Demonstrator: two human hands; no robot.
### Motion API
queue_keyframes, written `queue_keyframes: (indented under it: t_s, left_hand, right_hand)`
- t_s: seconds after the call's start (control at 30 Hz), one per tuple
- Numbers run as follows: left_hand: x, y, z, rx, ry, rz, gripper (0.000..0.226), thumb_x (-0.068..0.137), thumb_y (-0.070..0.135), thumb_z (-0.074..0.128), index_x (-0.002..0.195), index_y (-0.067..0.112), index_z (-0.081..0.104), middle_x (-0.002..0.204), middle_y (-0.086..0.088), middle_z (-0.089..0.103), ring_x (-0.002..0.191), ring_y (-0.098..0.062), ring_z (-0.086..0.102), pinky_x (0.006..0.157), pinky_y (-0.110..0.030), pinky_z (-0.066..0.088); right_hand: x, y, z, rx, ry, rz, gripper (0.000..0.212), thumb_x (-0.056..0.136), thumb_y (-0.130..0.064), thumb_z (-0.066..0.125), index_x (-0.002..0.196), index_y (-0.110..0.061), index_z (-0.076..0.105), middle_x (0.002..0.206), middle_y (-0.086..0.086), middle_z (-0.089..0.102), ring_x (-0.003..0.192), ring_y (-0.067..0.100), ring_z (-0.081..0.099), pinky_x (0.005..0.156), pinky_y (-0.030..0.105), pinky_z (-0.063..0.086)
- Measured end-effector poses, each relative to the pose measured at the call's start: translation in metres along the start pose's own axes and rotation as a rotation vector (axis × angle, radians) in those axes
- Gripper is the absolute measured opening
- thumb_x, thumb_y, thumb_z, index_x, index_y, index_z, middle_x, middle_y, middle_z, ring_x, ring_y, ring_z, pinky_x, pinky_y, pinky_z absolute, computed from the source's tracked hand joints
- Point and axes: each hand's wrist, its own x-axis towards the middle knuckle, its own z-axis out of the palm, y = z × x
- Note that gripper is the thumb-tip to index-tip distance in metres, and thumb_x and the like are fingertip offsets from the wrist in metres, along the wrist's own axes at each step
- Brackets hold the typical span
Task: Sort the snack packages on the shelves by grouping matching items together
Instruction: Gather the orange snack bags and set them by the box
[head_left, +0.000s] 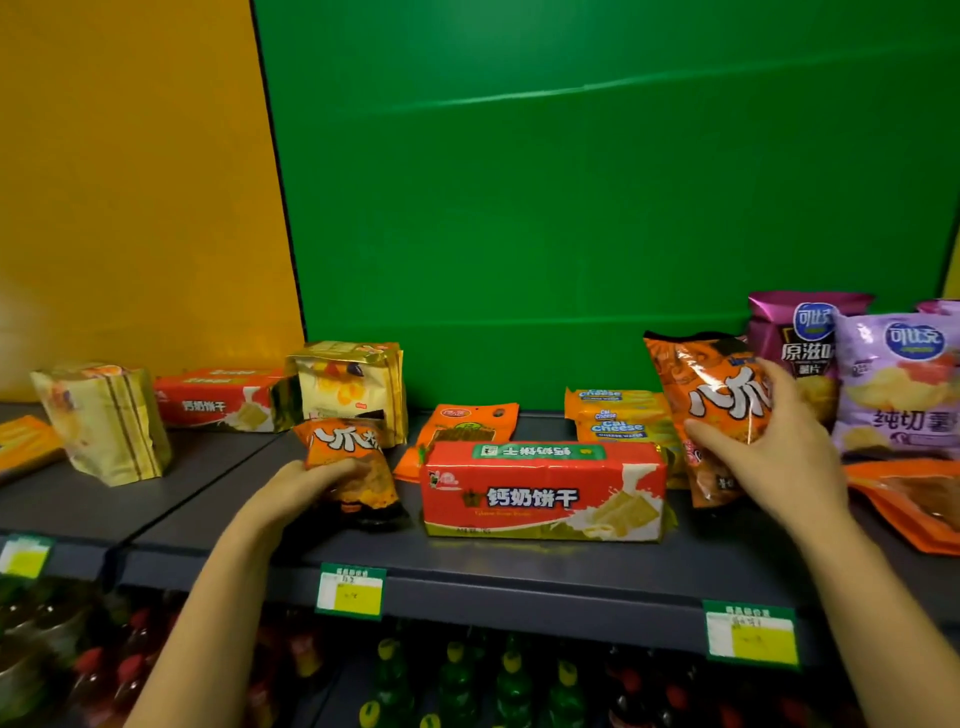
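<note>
A dark grey metal shelf runs across the view in 2 sections that meet at a seam on the left. A yellow back panel stands behind the left section and a green back panel behind the right. 3 green-framed price tags hang on the front lip, and rows of bottles stand on the level below.

The left hand curls its fingers over the lower part of a small orange snack bag, which sits on the shelf near the front, just left of a red biscuit pack. The right hand wraps fingers and thumb round a larger orange snack bag with the same white lettering and holds it upright, right of the red pack. Whether its bottom touches the shelf I cannot tell.

Behind the red pack lie a flat orange pouch and stacked Cal Cheese wafer packs. At the back left, a second red biscuit pack lies between 2 gold bags. At the far right, 2 purple chip bags stand upright, with more orange pouches lying flat in front of them.
</note>
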Motion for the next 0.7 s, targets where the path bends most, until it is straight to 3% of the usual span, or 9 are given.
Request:
queue_keyframes:
  t_s: [0.07,0.13,0.23,0.3,0.4,0.5,0.7]
  left_hand:
    - [-0.001,0.000,0.004,-0.024,0.016,0.035,0.025,0.076,0.024,0.072,0.093,0.006,0.068,0.100,-0.017,0.071,0.088,-0.028,0.067,0.084,-0.038,0.052]
    - [0.000,-0.002,0.004,-0.068,0.029,0.059,0.027,0.078,0.018,0.070,0.099,0.001,0.066,0.103,-0.019,0.070,0.086,-0.028,0.067,0.076,-0.034,0.052]
    - [-0.001,-0.002,0.000,-0.229,0.109,0.132,0.060,0.075,0.009,0.073,0.126,0.002,0.041,0.117,-0.017,0.062,0.099,-0.030,0.062,0.085,-0.044,0.051]
    - [-0.008,0.008,-0.005,-0.328,0.201,0.239,0.069,0.077,0.003,0.070,0.133,0.008,0.029,0.115,-0.010,0.057,0.103,-0.027,0.056,0.087,-0.044,0.047]
    - [-0.021,0.034,-0.010,-0.300,0.295,0.447,0.077,0.070,0.016,0.076,0.135,0.009,0.035,0.124,-0.010,0.057,0.110,-0.025,0.057,0.090,-0.041,0.047]
    - [-0.037,0.068,0.006,-0.304,0.247,0.585,0.067,0.074,0.016,0.074,0.133,0.015,0.041,0.127,-0.006,0.058,0.110,-0.023,0.059,0.093,-0.041,0.048]
    - [-0.071,0.123,0.106,-0.455,-0.052,0.648,0.058,0.079,0.024,0.068,0.131,0.015,0.045,0.117,-0.001,0.062,0.098,-0.012,0.062,0.077,-0.026,0.048]
  right_hand:
    - [-0.002,0.001,0.001,-0.002,0.007,0.001,0.085,0.070,-0.042,0.074,0.139,-0.025,0.027,0.135,0.011,0.050,0.119,0.035,0.051,0.094,0.049,0.044]
    - [-0.003,0.003,0.002,0.002,0.016,0.006,0.086,0.070,-0.042,0.073,0.139,-0.026,0.026,0.137,0.010,0.049,0.120,0.035,0.051,0.093,0.048,0.044]
    - [-0.003,0.005,0.000,-0.001,0.031,0.032,0.089,0.070,-0.043,0.073,0.141,-0.021,0.024,0.139,0.011,0.047,0.122,0.035,0.049,0.093,0.048,0.043]
    - [-0.001,0.005,-0.004,0.013,0.056,0.042,0.087,0.070,-0.043,0.073,0.140,-0.018,0.027,0.138,0.012,0.047,0.122,0.035,0.048,0.094,0.048,0.042]
    - [-0.001,0.003,-0.017,0.060,0.106,0.052,0.083,0.070,-0.042,0.074,0.137,-0.018,0.032,0.137,0.009,0.049,0.122,0.033,0.049,0.096,0.048,0.041]
    - [-0.002,0.004,-0.039,0.087,0.174,0.052,0.083,0.069,-0.043,0.074,0.138,-0.020,0.032,0.137,0.008,0.050,0.122,0.032,0.049,0.098,0.049,0.041]
    - [-0.010,0.031,-0.112,0.037,0.307,0.081,0.082,0.068,-0.044,0.074,0.137,-0.021,0.035,0.134,0.007,0.053,0.118,0.031,0.052,0.096,0.045,0.043]
